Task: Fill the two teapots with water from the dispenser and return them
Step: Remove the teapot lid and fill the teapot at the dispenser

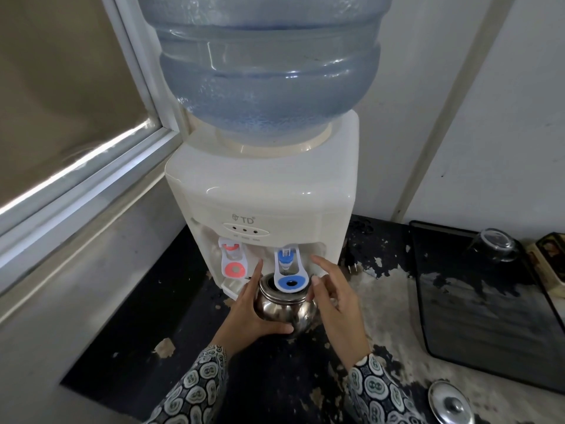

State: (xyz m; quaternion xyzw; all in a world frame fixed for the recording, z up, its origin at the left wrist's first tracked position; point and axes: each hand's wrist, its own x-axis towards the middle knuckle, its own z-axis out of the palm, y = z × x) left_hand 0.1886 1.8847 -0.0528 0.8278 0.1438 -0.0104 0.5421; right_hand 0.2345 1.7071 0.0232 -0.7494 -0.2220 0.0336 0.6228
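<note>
A lidless steel teapot [284, 307] stands under the blue tap [289, 270] of the white water dispenser [263, 191]. My left hand [249, 310] wraps around the pot's left side and base. My right hand [333, 298] cups its right side, thumb against the rim, fingers spread toward the dispenser. The blue lever's round pad hangs over the pot's open mouth. A red tap [233, 260] is to the left. Only one teapot is visible. I cannot tell if water is flowing.
A steel lid [451, 403] lies on the worn black counter at lower right. A black tray [489, 313] holds an upturned glass [493, 244]. A decorated box [550, 264] sits at the far right. A window frame borders the left; a large blue bottle [266, 65] tops the dispenser.
</note>
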